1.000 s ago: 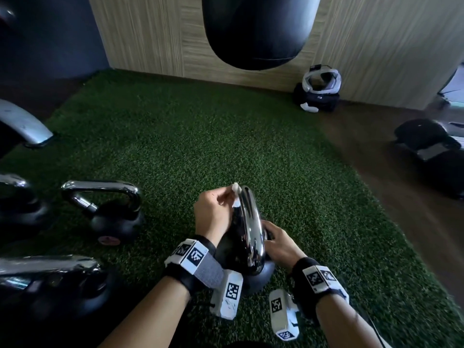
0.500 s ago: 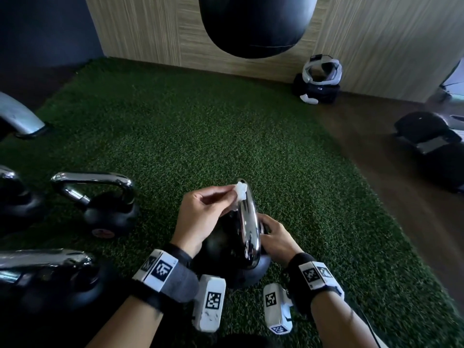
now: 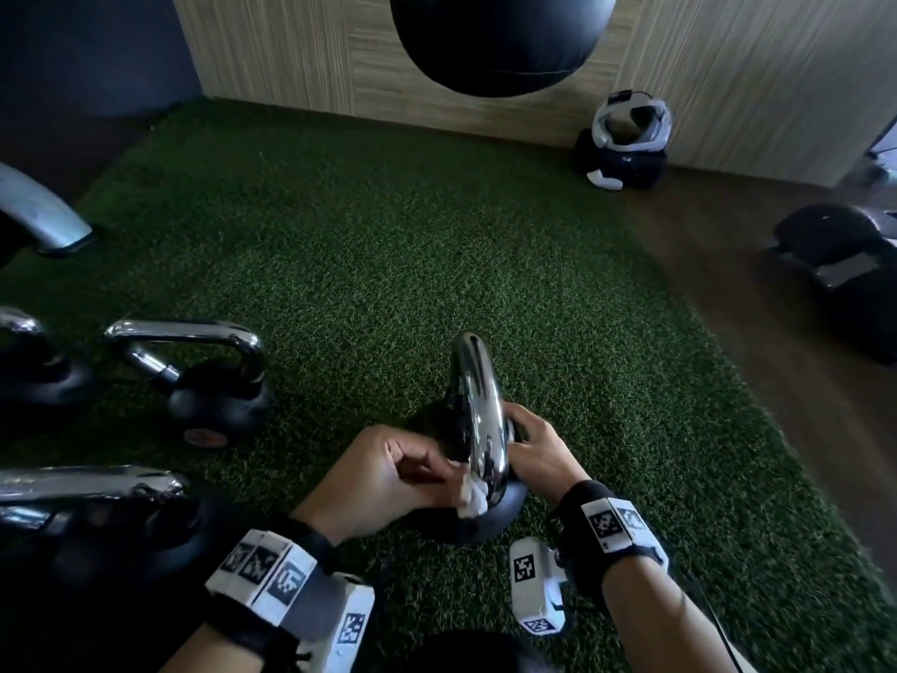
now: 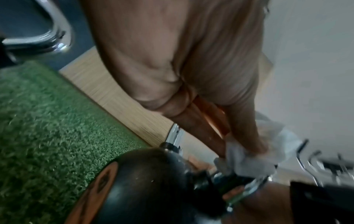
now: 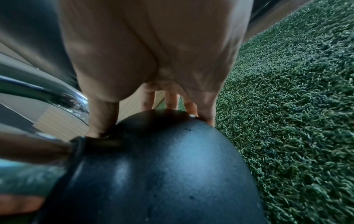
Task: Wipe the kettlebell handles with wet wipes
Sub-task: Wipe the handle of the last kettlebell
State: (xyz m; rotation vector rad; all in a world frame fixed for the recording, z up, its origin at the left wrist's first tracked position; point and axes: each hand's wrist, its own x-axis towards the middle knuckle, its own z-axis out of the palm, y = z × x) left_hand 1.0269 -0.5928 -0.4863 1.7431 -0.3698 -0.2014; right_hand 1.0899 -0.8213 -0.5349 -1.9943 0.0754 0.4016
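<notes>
Head view looks down on a black round kettlebell with a curved chrome handle (image 3: 478,410) standing on the green artificial-turf mat (image 3: 388,264), just in front of the person. Its handle is seen edge-on and rises away from the camera. The left hand (image 3: 388,483) pinches a crumpled white wet wipe (image 3: 473,497) between thumb and fingers and presses it against the near, lower end of the handle, where the chrome meets the black ball. Left wrist view shows the same: the fingers (image 4: 247,136) are closed on the bunched wipe (image 4: 249,165), which sits on the handle's base above the ball (image 4: 153,181); that picture is blurred.

On the other side of the handle, the right hand (image 3: 536,454) rests on the ball. Right wrist view shows its fingers (image 5: 172,101) spread and curved over the black dome (image 5: 162,166), with the thumb beside the handle's root; it steadies the weight and holds nothing else.

To the left on the turf stand other black kettlebells with chrome handles: a small one (image 3: 213,381) with a red mark low on its side, a larger one (image 3: 87,517) at the near left, and another (image 3: 34,361) cut by the frame edge. A black punching bag (image 3: 500,41) hangs above the mat's far end, before a pale wood-grain wall (image 3: 291,51). A white and grey headset (image 3: 631,121) rests on a dark bag by that wall.
</notes>
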